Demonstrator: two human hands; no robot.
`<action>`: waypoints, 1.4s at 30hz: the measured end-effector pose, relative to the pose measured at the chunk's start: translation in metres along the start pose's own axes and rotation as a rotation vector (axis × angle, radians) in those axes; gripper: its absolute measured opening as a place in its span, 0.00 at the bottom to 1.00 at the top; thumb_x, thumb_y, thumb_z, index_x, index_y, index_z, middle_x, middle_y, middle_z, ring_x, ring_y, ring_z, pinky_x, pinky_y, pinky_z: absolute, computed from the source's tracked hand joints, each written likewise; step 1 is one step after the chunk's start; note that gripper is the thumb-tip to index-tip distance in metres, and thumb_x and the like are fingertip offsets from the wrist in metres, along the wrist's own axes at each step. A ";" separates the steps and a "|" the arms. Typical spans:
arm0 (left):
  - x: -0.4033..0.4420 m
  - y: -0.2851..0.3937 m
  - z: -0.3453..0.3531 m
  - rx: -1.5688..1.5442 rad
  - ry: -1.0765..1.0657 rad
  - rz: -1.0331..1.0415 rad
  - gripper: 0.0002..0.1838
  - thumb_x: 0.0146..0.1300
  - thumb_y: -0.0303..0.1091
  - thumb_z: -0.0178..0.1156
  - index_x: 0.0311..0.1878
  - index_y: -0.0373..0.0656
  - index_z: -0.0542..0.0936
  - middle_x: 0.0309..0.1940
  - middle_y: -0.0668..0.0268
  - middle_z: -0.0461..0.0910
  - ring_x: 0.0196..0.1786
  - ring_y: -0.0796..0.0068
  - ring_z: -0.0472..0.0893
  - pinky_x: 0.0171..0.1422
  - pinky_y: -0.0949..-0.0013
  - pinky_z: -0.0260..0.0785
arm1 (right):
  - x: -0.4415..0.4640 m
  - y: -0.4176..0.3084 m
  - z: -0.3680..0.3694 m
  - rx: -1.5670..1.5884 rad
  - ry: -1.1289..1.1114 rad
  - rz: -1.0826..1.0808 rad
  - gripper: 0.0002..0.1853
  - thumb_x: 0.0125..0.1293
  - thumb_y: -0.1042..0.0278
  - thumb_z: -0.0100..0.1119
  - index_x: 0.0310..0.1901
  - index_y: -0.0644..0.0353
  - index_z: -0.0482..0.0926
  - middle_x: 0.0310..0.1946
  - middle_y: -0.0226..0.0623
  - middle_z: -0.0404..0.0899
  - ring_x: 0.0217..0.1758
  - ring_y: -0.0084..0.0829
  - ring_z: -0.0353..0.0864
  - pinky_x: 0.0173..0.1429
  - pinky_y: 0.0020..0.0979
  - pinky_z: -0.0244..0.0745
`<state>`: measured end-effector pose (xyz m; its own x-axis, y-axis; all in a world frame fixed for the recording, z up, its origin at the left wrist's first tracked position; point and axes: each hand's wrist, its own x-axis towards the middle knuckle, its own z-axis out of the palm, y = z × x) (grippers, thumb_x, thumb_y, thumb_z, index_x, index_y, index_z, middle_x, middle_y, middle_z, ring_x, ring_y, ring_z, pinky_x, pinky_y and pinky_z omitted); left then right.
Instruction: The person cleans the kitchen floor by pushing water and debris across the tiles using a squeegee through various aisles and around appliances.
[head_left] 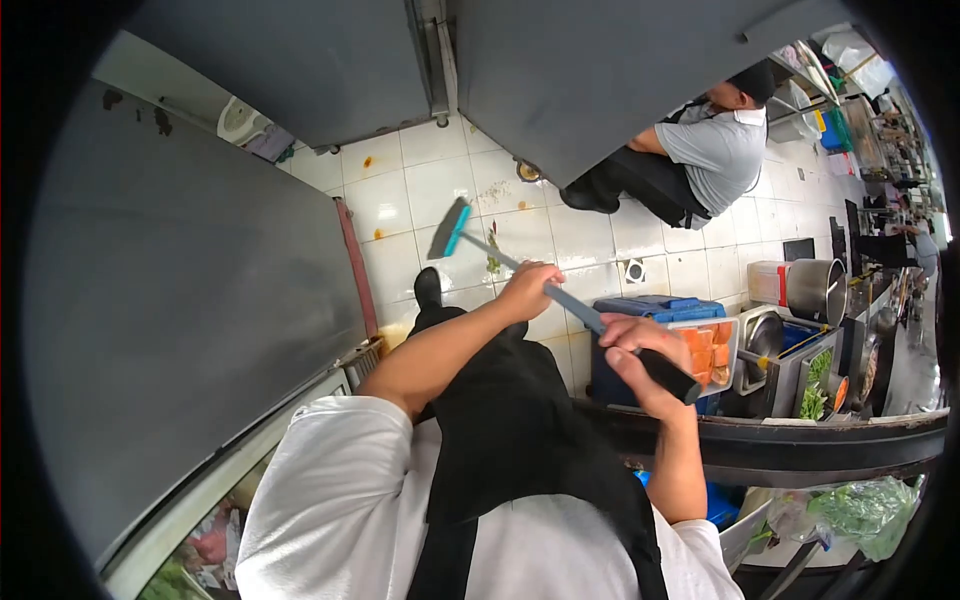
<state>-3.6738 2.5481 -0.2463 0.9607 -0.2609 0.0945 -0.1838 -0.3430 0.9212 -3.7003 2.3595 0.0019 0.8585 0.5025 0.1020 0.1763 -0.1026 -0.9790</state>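
A squeegee with a teal head [459,229] and dark blade rests on the white tiled floor [384,205] beyond my boot. Its grey handle [575,303] runs back toward me and ends in a black grip. My left hand [530,292] is wrapped round the middle of the handle. Closer to my body, my right hand [647,362] holds the handle's upper end, by the black grip. Leafy scraps [493,262] and brown stains [378,234] mark the floor beside the squeegee.
Grey cabinets [200,270] stand at the left and top. A person [712,160] in a grey shirt crouches at the upper right. A blue bin [610,375], a container of orange pieces [706,352] and a metal pot [815,290] are at the right, above a dark counter edge [800,445].
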 end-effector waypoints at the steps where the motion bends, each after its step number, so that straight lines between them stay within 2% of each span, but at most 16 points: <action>1: 0.006 0.009 0.012 0.030 -0.035 -0.032 0.05 0.64 0.27 0.59 0.41 0.42 0.82 0.38 0.55 0.83 0.46 0.49 0.80 0.54 0.53 0.70 | -0.005 -0.007 -0.008 -0.028 0.022 0.015 0.06 0.57 0.85 0.62 0.32 0.65 0.76 0.34 0.43 0.82 0.45 0.40 0.84 0.65 0.50 0.75; 4: 0.016 0.024 0.040 0.002 -0.073 0.047 0.05 0.63 0.27 0.59 0.42 0.42 0.81 0.39 0.55 0.84 0.47 0.49 0.80 0.55 0.53 0.70 | -0.019 -0.024 -0.027 -0.082 0.031 0.012 0.05 0.56 0.85 0.62 0.30 0.66 0.76 0.32 0.42 0.82 0.42 0.39 0.85 0.63 0.48 0.77; 8: 0.024 0.080 0.029 0.084 -0.168 -0.063 0.07 0.58 0.22 0.59 0.41 0.41 0.80 0.40 0.57 0.84 0.49 0.50 0.80 0.57 0.54 0.71 | -0.030 -0.050 -0.044 -0.115 0.043 0.029 0.05 0.54 0.85 0.62 0.29 0.66 0.75 0.31 0.43 0.81 0.42 0.41 0.84 0.64 0.49 0.76; 10: 0.021 0.090 0.026 0.085 -0.133 -0.060 0.08 0.56 0.22 0.59 0.40 0.41 0.80 0.40 0.57 0.84 0.49 0.50 0.80 0.57 0.54 0.72 | -0.038 -0.062 -0.050 -0.048 0.114 0.046 0.06 0.53 0.82 0.64 0.26 0.66 0.75 0.31 0.45 0.82 0.44 0.44 0.85 0.64 0.50 0.76; 13: -0.006 0.103 0.004 0.080 -0.068 -0.093 0.07 0.57 0.24 0.63 0.39 0.41 0.81 0.38 0.57 0.84 0.48 0.49 0.80 0.57 0.54 0.72 | -0.038 -0.067 -0.054 -0.025 -0.023 -0.007 0.10 0.52 0.74 0.69 0.24 0.66 0.76 0.32 0.47 0.84 0.46 0.47 0.86 0.62 0.49 0.77; 16: -0.043 0.092 -0.015 0.176 0.093 -0.150 0.07 0.59 0.29 0.67 0.39 0.42 0.81 0.36 0.55 0.84 0.47 0.49 0.81 0.55 0.54 0.72 | -0.022 -0.062 -0.039 0.058 -0.171 -0.028 0.10 0.53 0.73 0.70 0.25 0.65 0.77 0.31 0.46 0.84 0.46 0.48 0.86 0.61 0.47 0.78; 17: -0.056 0.089 -0.024 0.184 0.101 -0.208 0.07 0.59 0.30 0.68 0.40 0.42 0.82 0.37 0.55 0.84 0.48 0.48 0.81 0.54 0.53 0.72 | -0.018 -0.055 -0.028 0.084 -0.177 -0.055 0.08 0.54 0.75 0.70 0.25 0.65 0.78 0.31 0.43 0.84 0.46 0.46 0.87 0.60 0.45 0.79; 18: -0.071 0.090 -0.033 0.201 0.152 -0.264 0.07 0.59 0.30 0.68 0.40 0.43 0.83 0.37 0.54 0.84 0.47 0.48 0.81 0.53 0.53 0.72 | -0.010 -0.042 -0.022 0.086 -0.300 -0.082 0.07 0.55 0.78 0.69 0.26 0.63 0.77 0.31 0.42 0.84 0.46 0.43 0.87 0.60 0.44 0.80; 21: -0.118 0.052 -0.043 0.252 0.229 -0.376 0.06 0.61 0.29 0.67 0.40 0.41 0.83 0.36 0.53 0.84 0.44 0.50 0.82 0.50 0.56 0.74 | 0.000 -0.005 0.013 0.146 -0.430 -0.119 0.08 0.58 0.78 0.68 0.33 0.59 0.76 0.35 0.40 0.83 0.48 0.44 0.86 0.55 0.40 0.79; 22: -0.133 0.036 -0.041 0.220 0.263 -0.452 0.07 0.54 0.25 0.64 0.37 0.43 0.84 0.37 0.54 0.84 0.44 0.50 0.82 0.50 0.56 0.74 | 0.003 0.008 0.021 0.214 -0.488 -0.107 0.06 0.60 0.78 0.67 0.32 0.63 0.77 0.37 0.42 0.84 0.47 0.43 0.85 0.64 0.44 0.77; 24: -0.142 0.038 -0.041 0.292 0.217 -0.541 0.04 0.59 0.26 0.63 0.37 0.41 0.84 0.36 0.53 0.83 0.43 0.50 0.82 0.49 0.56 0.73 | 0.004 0.025 0.032 0.251 -0.535 -0.082 0.05 0.61 0.78 0.66 0.33 0.64 0.77 0.36 0.42 0.84 0.47 0.42 0.85 0.65 0.44 0.75; 30: -0.103 0.029 0.005 0.191 0.174 -0.402 0.06 0.62 0.28 0.62 0.40 0.41 0.85 0.37 0.51 0.83 0.44 0.48 0.82 0.50 0.55 0.73 | -0.006 0.017 -0.015 0.158 -0.440 0.040 0.04 0.61 0.79 0.65 0.33 0.64 0.79 0.35 0.41 0.83 0.47 0.40 0.84 0.63 0.43 0.76; 34: -0.047 0.035 0.040 0.080 0.043 -0.246 0.06 0.64 0.27 0.61 0.41 0.40 0.84 0.39 0.52 0.84 0.46 0.52 0.83 0.52 0.59 0.73 | -0.018 0.000 -0.055 0.135 -0.291 0.030 0.03 0.60 0.80 0.65 0.32 0.64 0.79 0.34 0.40 0.84 0.44 0.38 0.85 0.56 0.36 0.78; 36: -0.024 0.042 0.049 0.021 -0.040 -0.213 0.06 0.65 0.27 0.60 0.42 0.39 0.84 0.38 0.53 0.85 0.45 0.53 0.83 0.52 0.61 0.73 | -0.023 -0.008 -0.067 0.035 -0.221 0.006 0.04 0.60 0.80 0.65 0.32 0.64 0.78 0.33 0.38 0.84 0.39 0.35 0.85 0.48 0.34 0.78; 38: -0.007 0.040 0.061 -0.064 -0.089 -0.182 0.06 0.65 0.27 0.60 0.42 0.39 0.84 0.38 0.53 0.85 0.45 0.54 0.84 0.51 0.62 0.73 | -0.027 -0.018 -0.074 0.029 -0.191 0.011 0.05 0.60 0.80 0.65 0.32 0.63 0.77 0.33 0.38 0.84 0.38 0.35 0.85 0.47 0.33 0.78; 42: 0.015 0.035 0.069 -0.087 -0.170 0.033 0.09 0.59 0.28 0.64 0.43 0.39 0.83 0.38 0.53 0.85 0.43 0.57 0.84 0.49 0.62 0.74 | -0.030 -0.034 -0.074 -0.169 -0.124 -0.028 0.05 0.61 0.78 0.65 0.31 0.61 0.77 0.30 0.36 0.84 0.36 0.36 0.85 0.46 0.32 0.78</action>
<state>-3.6803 2.4700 -0.2388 0.9039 -0.4224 0.0672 -0.1891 -0.2538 0.9486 -3.6961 2.2846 0.0448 0.7880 0.6081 0.0963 0.2866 -0.2239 -0.9315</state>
